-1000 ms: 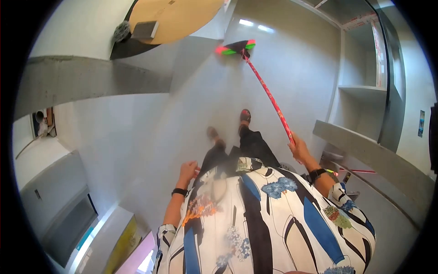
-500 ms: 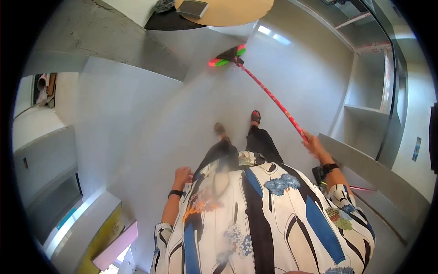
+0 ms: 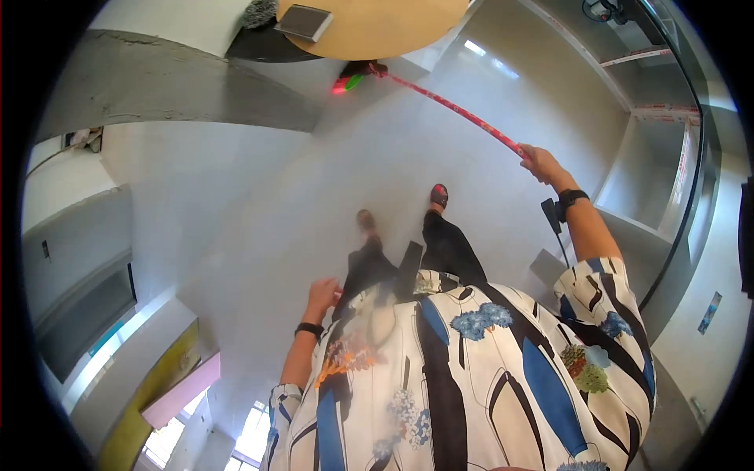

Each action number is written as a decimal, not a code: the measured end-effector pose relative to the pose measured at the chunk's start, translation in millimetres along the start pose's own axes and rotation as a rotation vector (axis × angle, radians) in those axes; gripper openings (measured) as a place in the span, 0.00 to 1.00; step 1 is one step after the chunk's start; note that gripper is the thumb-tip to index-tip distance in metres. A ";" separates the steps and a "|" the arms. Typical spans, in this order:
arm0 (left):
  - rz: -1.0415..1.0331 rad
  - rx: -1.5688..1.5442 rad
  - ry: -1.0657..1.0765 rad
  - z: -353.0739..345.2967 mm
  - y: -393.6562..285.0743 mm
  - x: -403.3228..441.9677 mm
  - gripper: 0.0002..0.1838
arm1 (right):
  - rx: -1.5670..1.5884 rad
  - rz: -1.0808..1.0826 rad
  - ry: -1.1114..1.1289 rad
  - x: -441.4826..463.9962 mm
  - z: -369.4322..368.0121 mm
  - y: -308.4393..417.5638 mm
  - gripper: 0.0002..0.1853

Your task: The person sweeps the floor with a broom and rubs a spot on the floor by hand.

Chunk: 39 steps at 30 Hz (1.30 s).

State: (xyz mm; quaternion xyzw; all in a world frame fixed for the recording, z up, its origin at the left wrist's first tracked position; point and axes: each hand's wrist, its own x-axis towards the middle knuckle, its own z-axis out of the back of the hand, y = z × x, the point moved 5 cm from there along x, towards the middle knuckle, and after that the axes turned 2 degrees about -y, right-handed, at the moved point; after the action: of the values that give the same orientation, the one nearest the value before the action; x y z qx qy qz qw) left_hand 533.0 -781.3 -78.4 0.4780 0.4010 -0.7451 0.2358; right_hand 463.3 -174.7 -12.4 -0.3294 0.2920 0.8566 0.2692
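Note:
My right hand (image 3: pixel 544 167) is wrapped round the upper end of a broom's red patterned handle (image 3: pixel 463 115), with the arm stretched forward. The handle slants away to the upper left. At its far end, the broom head (image 3: pixel 349 81) with red and green bristles rests at the floor, partly hidden beneath the edge of a round tan tabletop (image 3: pixel 377 27). My left hand (image 3: pixel 323 297) hangs beside my left thigh, its fingers curled and nothing visible in them. Dark bands circle both wrists.
A dark flat box (image 3: pixel 305 22) and a grey fuzzy item (image 3: pixel 260 12) lie by the tabletop. A concrete ledge (image 3: pixel 181 86) runs along the upper left. Built-in shelving (image 3: pixel 644 169) lines the right side. A pink panel (image 3: pixel 182 390) sticks out at lower left.
My right hand has pushed forward with the broom. The broom head has slid up and left, partly under the tabletop edge. My left hand still hangs at my side.

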 end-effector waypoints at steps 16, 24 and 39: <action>0.065 -0.285 0.047 -22.3 -2.9 -32.8 0.18 | 0.077 -0.179 0.044 77.0 -44.4 113.1 0.11; 0.196 -0.351 -0.010 -24.3 100.5 -40.2 0.19 | 0.023 -0.079 -0.028 64.0 -20.3 152.0 0.10; 0.062 -0.324 0.023 -12.9 83.8 12.2 0.16 | 0.061 -0.010 -0.077 -31.7 1.9 156.2 0.10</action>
State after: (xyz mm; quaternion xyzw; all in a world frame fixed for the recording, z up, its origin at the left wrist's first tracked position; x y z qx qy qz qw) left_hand 596.0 -817.9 -123.5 0.4543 0.5036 -0.6576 0.3279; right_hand 380.6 -288.9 62.1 -0.2891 0.3058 0.8580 0.2944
